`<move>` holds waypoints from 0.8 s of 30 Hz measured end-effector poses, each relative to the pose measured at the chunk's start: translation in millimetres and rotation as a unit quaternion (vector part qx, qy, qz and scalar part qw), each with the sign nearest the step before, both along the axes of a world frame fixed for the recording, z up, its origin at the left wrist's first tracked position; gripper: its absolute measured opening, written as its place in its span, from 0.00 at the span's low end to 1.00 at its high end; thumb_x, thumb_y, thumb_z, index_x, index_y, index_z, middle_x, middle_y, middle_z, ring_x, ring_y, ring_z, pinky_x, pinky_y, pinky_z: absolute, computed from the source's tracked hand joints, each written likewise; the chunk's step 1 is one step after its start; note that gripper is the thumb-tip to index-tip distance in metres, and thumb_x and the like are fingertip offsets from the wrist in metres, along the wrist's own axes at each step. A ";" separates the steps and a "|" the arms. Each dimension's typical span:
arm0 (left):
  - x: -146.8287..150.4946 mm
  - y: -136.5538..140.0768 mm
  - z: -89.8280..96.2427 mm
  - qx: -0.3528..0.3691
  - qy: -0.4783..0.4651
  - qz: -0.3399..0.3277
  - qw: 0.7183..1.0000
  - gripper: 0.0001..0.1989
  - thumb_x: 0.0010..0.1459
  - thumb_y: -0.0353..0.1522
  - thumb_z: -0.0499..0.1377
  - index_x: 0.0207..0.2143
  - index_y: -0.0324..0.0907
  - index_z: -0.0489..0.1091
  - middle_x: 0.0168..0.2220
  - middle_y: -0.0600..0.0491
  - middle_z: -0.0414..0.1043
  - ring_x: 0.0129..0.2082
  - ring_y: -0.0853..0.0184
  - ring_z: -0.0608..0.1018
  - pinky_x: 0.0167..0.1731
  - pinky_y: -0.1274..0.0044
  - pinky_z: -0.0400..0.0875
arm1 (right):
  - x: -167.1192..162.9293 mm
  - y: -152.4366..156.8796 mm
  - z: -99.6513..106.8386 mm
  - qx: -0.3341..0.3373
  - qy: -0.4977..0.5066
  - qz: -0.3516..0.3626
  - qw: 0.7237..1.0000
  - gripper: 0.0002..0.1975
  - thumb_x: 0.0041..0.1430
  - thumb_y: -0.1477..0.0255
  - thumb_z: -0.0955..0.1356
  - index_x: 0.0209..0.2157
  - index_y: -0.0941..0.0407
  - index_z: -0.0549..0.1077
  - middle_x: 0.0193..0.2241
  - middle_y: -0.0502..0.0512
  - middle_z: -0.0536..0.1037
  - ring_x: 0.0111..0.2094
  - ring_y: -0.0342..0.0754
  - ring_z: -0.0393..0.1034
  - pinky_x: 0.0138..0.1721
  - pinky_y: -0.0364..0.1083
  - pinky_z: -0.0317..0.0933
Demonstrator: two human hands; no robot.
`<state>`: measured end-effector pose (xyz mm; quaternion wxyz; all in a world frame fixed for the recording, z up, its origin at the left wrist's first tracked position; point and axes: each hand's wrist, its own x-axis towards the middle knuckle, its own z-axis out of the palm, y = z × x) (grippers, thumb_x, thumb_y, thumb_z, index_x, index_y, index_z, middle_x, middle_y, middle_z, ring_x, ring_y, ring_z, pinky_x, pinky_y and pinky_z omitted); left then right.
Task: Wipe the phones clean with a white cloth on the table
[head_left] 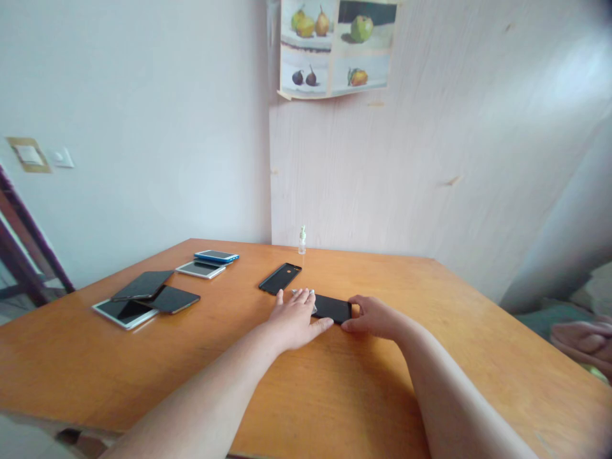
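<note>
1. Clear pump bottle point(302, 244) stands behind; contents indistinct.
2. Black phone case point(280, 279) lies open beyond left hand point(297, 320), spread over white cloth point(314, 308).
3. Right hand point(375, 317) pinches black phone point(335, 308) on table point(339, 395).

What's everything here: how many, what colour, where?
Table: 1, orange-brown, centre
Walls: 2, pale, behind
Phone: 1, black, table's middle
Wipe: 1, white, by phone
Phone case: 1, black, beyond wipe
Pump bottle: 1, clear-green, table's back
Dark devices: 2, black, left
White-framed devices: 2, white, left
Blue-edged device: 1, blue, back left
Fruit poster: 1, multicoloured, high up
Wall plates: 2, whitish, left
Frame: 1, reddish, far left
Fabric: uncountable, mixed, far right
Left hand: 1, bare, over wipe
Right hand: 1, bare, on phone
</note>
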<state>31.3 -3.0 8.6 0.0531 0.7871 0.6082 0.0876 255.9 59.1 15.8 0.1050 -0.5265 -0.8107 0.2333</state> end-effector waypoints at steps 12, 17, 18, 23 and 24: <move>-6.3 9.4 0.7 -0.005 -0.003 0.018 1.000 0.43 0.59 0.59 0.35 0.66 0.41 0.49 0.68 0.44 0.44 0.67 0.52 0.49 0.60 0.46 0.33 | 0.4 -2.1 2.0 -0.004 0.009 -0.009 1.000 0.32 0.42 0.59 0.74 0.50 0.55 0.72 0.43 0.57 0.78 0.41 0.54 0.71 0.37 0.45 0.61; -1.8 0.7 1.7 -0.001 -0.001 0.003 1.000 0.48 0.56 0.62 0.36 0.66 0.36 0.49 0.68 0.39 0.44 0.68 0.51 0.48 0.61 0.50 0.38 | -0.4 -1.5 2.0 -0.006 0.003 -0.005 1.000 0.34 0.41 0.59 0.74 0.51 0.56 0.72 0.41 0.58 0.78 0.40 0.54 0.72 0.36 0.45 0.61; 1.6 -3.7 2.1 0.000 -0.001 -0.018 1.000 0.48 0.56 0.62 0.36 0.66 0.36 0.50 0.68 0.39 0.45 0.68 0.52 0.48 0.62 0.52 0.38 | -0.5 -0.9 1.6 -0.002 0.001 -0.004 1.000 0.34 0.41 0.59 0.74 0.52 0.57 0.71 0.41 0.58 0.78 0.40 0.54 0.72 0.36 0.45 0.61; 10.4 -16.5 5.4 0.000 0.004 -0.112 0.994 0.45 0.57 0.61 0.36 0.66 0.42 0.50 0.68 0.44 0.47 0.68 0.56 0.50 0.64 0.58 0.37 | 0.0 0.3 0.0 0.008 0.000 -0.003 1.000 0.35 0.42 0.58 0.74 0.52 0.58 0.71 0.42 0.59 0.78 0.41 0.54 0.72 0.38 0.46 0.61; 8.9 -15.5 6.2 0.001 0.008 -0.097 0.995 0.44 0.58 0.61 0.36 0.66 0.42 0.51 0.67 0.43 0.48 0.67 0.55 0.51 0.63 0.56 0.36 | 0.3 0.0 0.2 0.007 0.001 -0.003 1.000 0.35 0.42 0.58 0.74 0.52 0.58 0.71 0.42 0.59 0.78 0.41 0.54 0.72 0.38 0.46 0.61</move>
